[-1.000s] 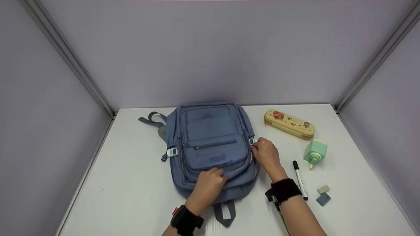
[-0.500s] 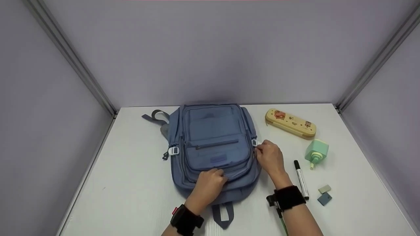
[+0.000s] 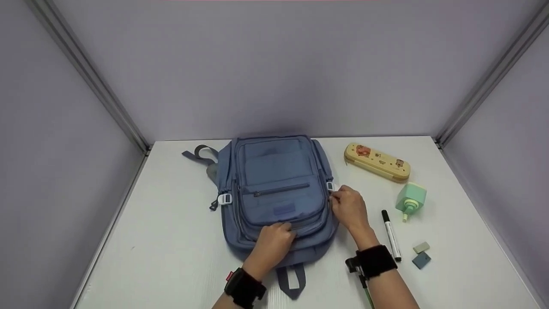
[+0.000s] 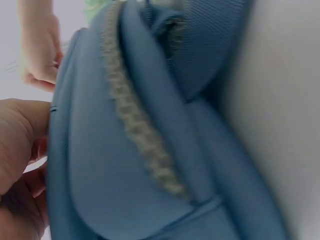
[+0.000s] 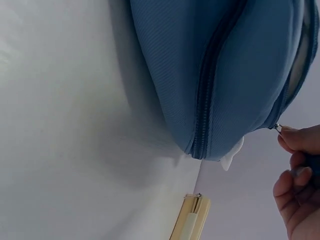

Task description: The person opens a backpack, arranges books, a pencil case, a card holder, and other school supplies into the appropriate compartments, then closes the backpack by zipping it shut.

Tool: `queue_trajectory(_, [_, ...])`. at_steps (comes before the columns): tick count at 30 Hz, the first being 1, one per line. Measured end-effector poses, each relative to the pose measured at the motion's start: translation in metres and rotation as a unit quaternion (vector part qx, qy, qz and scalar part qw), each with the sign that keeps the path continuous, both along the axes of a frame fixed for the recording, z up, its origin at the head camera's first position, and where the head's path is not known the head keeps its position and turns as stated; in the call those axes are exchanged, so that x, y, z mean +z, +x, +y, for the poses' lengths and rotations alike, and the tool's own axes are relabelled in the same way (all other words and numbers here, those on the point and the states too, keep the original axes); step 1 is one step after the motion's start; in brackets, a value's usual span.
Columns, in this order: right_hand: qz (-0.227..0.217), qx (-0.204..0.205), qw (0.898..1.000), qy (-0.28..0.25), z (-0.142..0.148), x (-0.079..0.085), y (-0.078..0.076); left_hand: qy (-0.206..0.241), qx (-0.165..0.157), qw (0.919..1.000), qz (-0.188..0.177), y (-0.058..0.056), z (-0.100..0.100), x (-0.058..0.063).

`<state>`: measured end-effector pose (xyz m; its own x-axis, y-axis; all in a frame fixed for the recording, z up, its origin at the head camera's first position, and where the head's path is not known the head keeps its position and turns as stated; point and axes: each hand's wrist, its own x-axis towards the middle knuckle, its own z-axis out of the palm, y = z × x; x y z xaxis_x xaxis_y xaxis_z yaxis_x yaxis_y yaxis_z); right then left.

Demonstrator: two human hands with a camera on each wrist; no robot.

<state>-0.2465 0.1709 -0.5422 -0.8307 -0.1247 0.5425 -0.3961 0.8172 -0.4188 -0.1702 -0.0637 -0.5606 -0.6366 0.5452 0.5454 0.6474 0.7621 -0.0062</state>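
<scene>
At the middle of the white table [image 3: 171, 240], a blue backpack [image 3: 279, 169] lies front side up, its far end near the grey back wall [image 3: 279, 64]. From the head, the right hand [image 3: 349, 208] merely seems to meet the bag's side below a white buckle [image 3: 330, 186]; the right wrist view shows thumb and finger pinching a metal zipper pull [image 5: 278, 129], with a parted zipper and pale inside beyond it. The left hand [image 3: 276, 242] grips the fabric at the bag's near part; its wrist view shows the thumb against that edge, the fingertips partly hidden.

Only the head view gives the whole right side: a yellow pencil case [image 3: 377, 163] near the far edge, a green pump bottle [image 3: 411, 199], a marker [image 3: 391, 236] just beside the right forearm, and two small blocks [image 3: 421, 259] nearer the right edge. Left of the bag, past its dark strap [image 3: 198, 156], broad white tabletop runs to the left wall [image 3: 55, 171], leaving more room than the right.
</scene>
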Motion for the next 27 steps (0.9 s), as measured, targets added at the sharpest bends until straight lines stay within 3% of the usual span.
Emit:
queue_trajectory(5, [0.001, 0.002, 1.0, 0.002, -0.002, -0.004, 0.014, 0.013, -0.001, 0.9999, -0.008, -0.003, -0.001, -0.003])
queue_trajectory(9, [0.014, -0.012, 1.0, 0.0, -0.001, -0.006, 0.014, 0.014, -0.013, 0.9998, -0.006, -0.002, -0.002, -0.002])
queue_trajectory(15, [0.037, -0.034, 0.999, -0.004, 0.0, -0.008, 0.002, 0.011, -0.024, 0.9996, -0.011, 0.001, -0.002, 0.002])
queue_trajectory(27, [0.024, -0.03, 0.999, 0.002, 0.002, -0.009, -0.035, -0.004, -0.012, 0.9998, -0.014, 0.006, -0.003, 0.008])
